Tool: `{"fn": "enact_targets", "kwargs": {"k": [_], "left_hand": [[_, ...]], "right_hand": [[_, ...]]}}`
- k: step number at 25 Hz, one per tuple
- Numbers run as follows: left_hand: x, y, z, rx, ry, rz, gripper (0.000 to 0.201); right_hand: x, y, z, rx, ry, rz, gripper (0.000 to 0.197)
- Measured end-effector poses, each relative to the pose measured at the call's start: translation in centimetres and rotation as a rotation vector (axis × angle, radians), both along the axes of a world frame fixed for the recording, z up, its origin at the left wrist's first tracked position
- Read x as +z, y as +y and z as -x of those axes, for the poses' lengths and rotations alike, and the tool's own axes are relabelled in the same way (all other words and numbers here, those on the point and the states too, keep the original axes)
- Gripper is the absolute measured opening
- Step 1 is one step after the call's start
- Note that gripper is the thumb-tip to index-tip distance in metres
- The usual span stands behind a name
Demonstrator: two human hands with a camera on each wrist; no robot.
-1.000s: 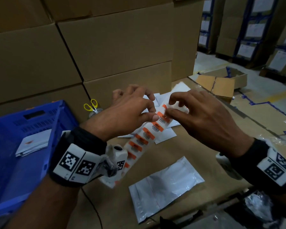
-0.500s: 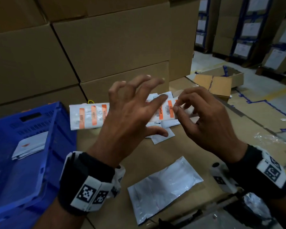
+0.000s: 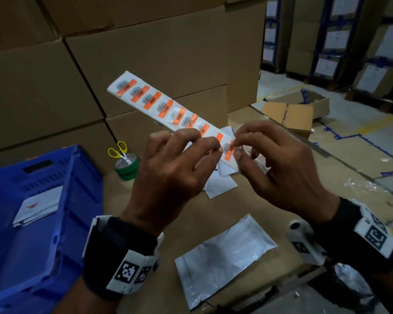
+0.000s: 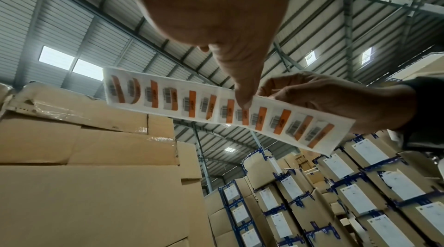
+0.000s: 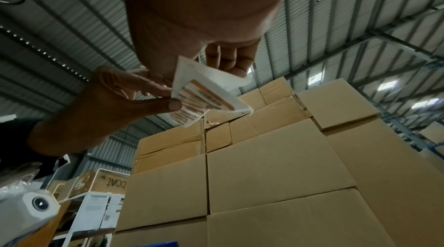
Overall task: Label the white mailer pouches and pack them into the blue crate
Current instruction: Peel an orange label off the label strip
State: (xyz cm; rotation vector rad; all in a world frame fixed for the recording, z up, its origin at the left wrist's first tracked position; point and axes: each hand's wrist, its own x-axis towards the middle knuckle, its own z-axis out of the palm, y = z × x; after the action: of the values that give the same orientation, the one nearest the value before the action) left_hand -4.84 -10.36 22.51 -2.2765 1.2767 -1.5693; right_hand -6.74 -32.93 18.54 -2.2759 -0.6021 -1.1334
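Orange-and-white label strip [image 3: 168, 107] was held up over the worktop [image 3: 254, 200], running to 10 o'clock. Left hand [image 3: 168, 175] pinched its near end; right hand [image 3: 279, 168] pinched one label [image 3: 228, 150]. White pouch [image 3: 222, 257] lay at 6 o'clock, blue crate [image 3: 77, 200] at 9.

Both hands raised in front of the body, backs toward the head camera, wrists banded. Left hand [image 3: 175, 168]: thumb and forefinger pinch the label strip [image 3: 159, 105] at its near end, other fingers loosely curled. Right hand [image 3: 279, 164]: thumb and forefinger pinch one label just beside the left fingertips, remaining fingers bent.
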Motion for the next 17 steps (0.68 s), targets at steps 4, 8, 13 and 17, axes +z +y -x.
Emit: {"fn": "enact_targets", "kwargs": {"k": [4,8,13,17], "left_hand": [[-0.3,0.1,-0.4,0.030,-0.022,-0.014,0.011],[0.1,0.2,-1.2,-0.005,0.142,0.066,0.013],[0.2,-0.1,-1.9,-0.019,0.247,0.007,0.009],[-0.1,0.0,-3.0,-0.063,0.474,0.107,0.008]], "right_hand": [[0.2,0.0,0.2,-0.013,0.004,0.004,0.023],[0.4,0.2,-0.1,-0.055,0.166,-0.098,0.018],[0.3,0.5,-1.1,-0.139,0.282,-0.197,0.013],[-0.4,0.4,-1.9,-0.176,0.423,-0.323,0.015]]}}
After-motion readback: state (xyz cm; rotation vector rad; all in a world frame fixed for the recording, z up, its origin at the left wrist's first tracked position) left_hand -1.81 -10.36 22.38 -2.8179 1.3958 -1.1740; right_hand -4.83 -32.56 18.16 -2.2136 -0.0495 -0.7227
